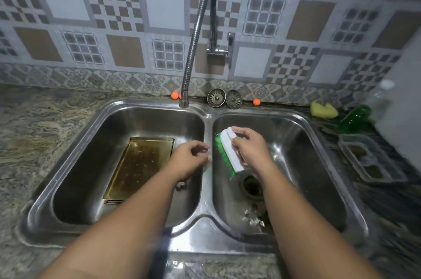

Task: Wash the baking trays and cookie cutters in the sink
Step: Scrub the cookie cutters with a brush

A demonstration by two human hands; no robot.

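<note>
A golden baking tray [139,164] lies tilted in the left basin of the steel double sink [206,212]. Several small metal cookie cutters [254,219] lie in the right basin near its front wall, and another small metal piece [181,185] shows under my left wrist. My right hand [250,148] grips a white scrub brush with green bristles [229,152] above the right basin. My left hand [189,160] hovers at the divider, fingers curled next to a pale blur beside the bristles; what it holds, if anything, is unclear.
A flexible tap [198,34] arches over the left basin, no water visible. Two sink strainers [224,97] lean at the back rim. A yellow sponge [323,110], green bottle [355,116] and clear container [369,160] sit on the right counter. The right drain [251,186] is uncovered.
</note>
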